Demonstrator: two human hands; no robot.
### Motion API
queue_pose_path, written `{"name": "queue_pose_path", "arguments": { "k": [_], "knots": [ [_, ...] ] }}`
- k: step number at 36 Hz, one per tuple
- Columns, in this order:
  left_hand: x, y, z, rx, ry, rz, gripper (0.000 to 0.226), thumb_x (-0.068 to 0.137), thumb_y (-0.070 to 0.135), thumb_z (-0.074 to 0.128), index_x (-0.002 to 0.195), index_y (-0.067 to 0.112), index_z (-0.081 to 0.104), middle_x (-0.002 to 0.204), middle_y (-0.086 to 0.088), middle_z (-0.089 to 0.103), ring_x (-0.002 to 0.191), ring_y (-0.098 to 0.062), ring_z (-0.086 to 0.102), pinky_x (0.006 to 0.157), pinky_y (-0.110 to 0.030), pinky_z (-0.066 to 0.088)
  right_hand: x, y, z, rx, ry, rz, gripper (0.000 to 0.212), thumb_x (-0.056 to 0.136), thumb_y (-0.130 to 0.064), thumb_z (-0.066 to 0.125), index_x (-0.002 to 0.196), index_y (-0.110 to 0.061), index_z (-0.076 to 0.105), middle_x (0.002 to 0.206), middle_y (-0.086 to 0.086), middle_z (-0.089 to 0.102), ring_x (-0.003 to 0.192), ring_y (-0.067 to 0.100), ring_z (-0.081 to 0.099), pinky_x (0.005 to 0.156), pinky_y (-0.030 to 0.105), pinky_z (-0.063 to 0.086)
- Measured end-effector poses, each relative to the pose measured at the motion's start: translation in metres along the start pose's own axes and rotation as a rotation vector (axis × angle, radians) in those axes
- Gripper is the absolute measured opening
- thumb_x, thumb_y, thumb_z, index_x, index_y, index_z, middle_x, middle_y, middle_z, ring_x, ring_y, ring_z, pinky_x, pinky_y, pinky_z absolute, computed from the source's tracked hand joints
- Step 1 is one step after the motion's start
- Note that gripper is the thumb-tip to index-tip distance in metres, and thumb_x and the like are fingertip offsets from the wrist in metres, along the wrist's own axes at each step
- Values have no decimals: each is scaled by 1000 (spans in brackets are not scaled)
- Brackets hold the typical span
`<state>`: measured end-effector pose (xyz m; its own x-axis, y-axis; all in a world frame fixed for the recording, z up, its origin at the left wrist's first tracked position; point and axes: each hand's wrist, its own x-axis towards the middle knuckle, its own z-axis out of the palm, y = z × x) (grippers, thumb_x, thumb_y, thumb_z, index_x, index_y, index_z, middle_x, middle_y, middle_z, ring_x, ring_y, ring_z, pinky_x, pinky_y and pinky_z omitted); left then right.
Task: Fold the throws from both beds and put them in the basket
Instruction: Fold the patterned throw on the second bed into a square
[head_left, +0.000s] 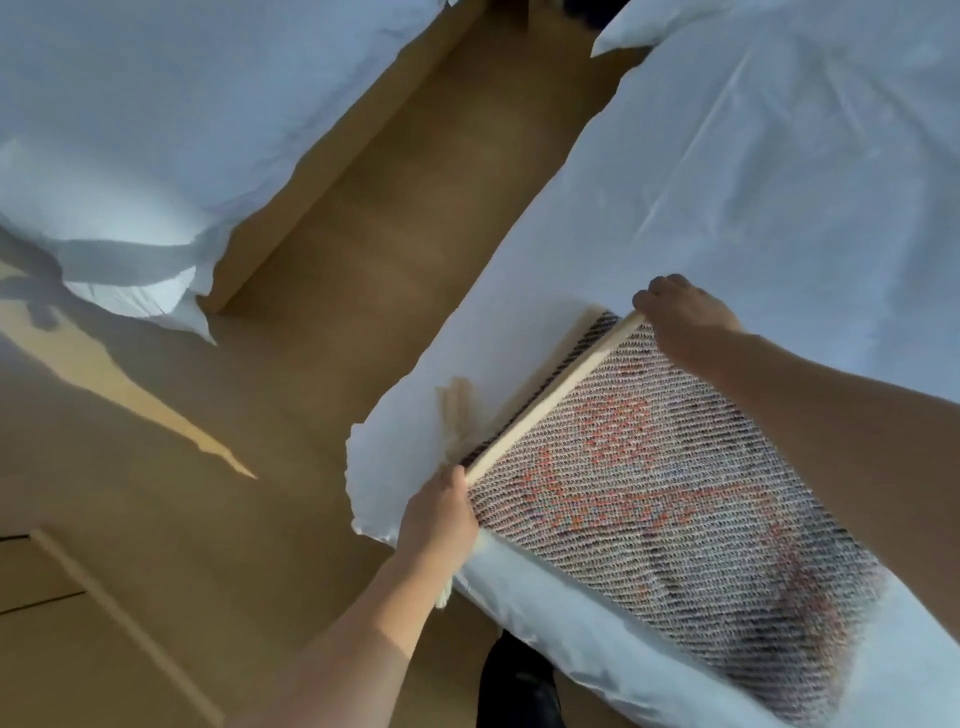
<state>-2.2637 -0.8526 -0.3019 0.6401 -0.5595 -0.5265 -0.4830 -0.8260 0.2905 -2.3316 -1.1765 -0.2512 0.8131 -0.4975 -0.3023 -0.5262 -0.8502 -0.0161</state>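
Note:
A woven throw (670, 493) with a grey, white and orange-red pattern and a cream border lies folded over itself on the near corner of the right bed (779, 182). My left hand (441, 514) grips its near-left corner, where a cream fringe hangs down. At the far corner of the same cream edge, my right hand (680, 312) is closed on the cloth. The edge is stretched straight between both hands. No basket is in view.
A second bed with white bedding (130, 130) stands at the left, across a strip of tan carpet (337, 312). A dark shoe (519, 686) shows on the floor at the bottom. A pale board edge (119, 623) runs along the lower left.

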Motion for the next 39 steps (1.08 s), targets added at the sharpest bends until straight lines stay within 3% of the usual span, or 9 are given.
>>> {"name": "queue_pose_path", "arguments": {
  "k": [8, 13, 15, 17, 19, 22, 24, 27, 39],
  "knots": [
    [39, -20, 14, -39, -21, -7, 21, 99, 15, 40, 117, 11, 49, 107, -4, 61, 93, -20, 62, 72, -24, 44, 54, -18, 31, -53, -53, -55, 36, 88, 3, 45, 122, -7, 52, 120, 11, 50, 118, 27, 41, 90, 37, 41],
    [55, -26, 26, -4, 32, -19, 13, 98, 26, 43, 107, 17, 47, 92, 1, 63, 76, -17, 60, 60, -25, 42, 76, -25, 61, -67, -86, -67, 35, 87, 5, 45, 119, -6, 53, 116, 12, 50, 115, 28, 43, 90, 37, 42],
    [59, -28, 31, 58, 120, 12, 14, 91, 23, 56, 101, 17, 48, 92, 0, 62, 79, -19, 59, 66, -29, 47, 82, -28, 74, -60, -107, -64, 36, 85, 6, 48, 118, -6, 53, 117, 12, 49, 116, 28, 42, 92, 37, 42],
    [64, -26, 37, 105, 241, 110, 32, 74, 11, 70, 100, 13, 53, 99, -5, 60, 91, -24, 56, 80, -35, 47, 86, -29, 86, -60, -99, -60, 42, 84, 6, 49, 124, -7, 50, 127, 14, 45, 125, 30, 37, 101, 39, 38],
    [68, -19, 42, 123, 336, 257, 47, 62, 3, 70, 107, 10, 57, 114, -11, 58, 106, -30, 50, 94, -45, 45, 86, -30, 96, -67, -54, -42, 56, 87, 4, 46, 140, -9, 35, 150, 17, 25, 142, 33, 16, 117, 41, 20],
    [72, 2, 52, 147, 281, 468, 54, 73, 12, 61, 126, 7, 54, 140, -12, 46, 131, -30, 38, 114, -52, 26, 72, -34, 111, -53, -38, 26, 58, 101, -21, 31, 152, -10, 7, 160, 14, -7, 147, 30, -10, 120, 43, -3],
    [74, 17, 65, 157, 206, 536, 57, 85, 27, 49, 138, 6, 44, 152, -12, 34, 140, -29, 28, 117, -48, 16, 56, -36, 126, 15, -34, 45, 63, 101, -37, 23, 152, -6, 3, 160, 16, -7, 147, 30, -10, 120, 42, -4],
    [76, 38, 88, 188, 102, 593, 67, 91, 42, 42, 146, 5, 31, 156, -15, 23, 144, -30, 20, 116, -48, 12, 35, -31, 150, 14, -73, 83, 73, 98, -50, 17, 151, -5, -5, 159, 15, -11, 147, 27, -12, 120, 41, -4],
    [44, 111, 162, 322, -33, 730, 78, 91, 59, 35, 149, 8, 23, 157, -19, 14, 145, -35, 13, 116, -56, 8, -70, 78, 194, 48, -52, 285, 79, 95, -60, 12, 151, -6, -2, 159, 13, -9, 147, 26, -11, 120, 40, -6]
  ]
}}
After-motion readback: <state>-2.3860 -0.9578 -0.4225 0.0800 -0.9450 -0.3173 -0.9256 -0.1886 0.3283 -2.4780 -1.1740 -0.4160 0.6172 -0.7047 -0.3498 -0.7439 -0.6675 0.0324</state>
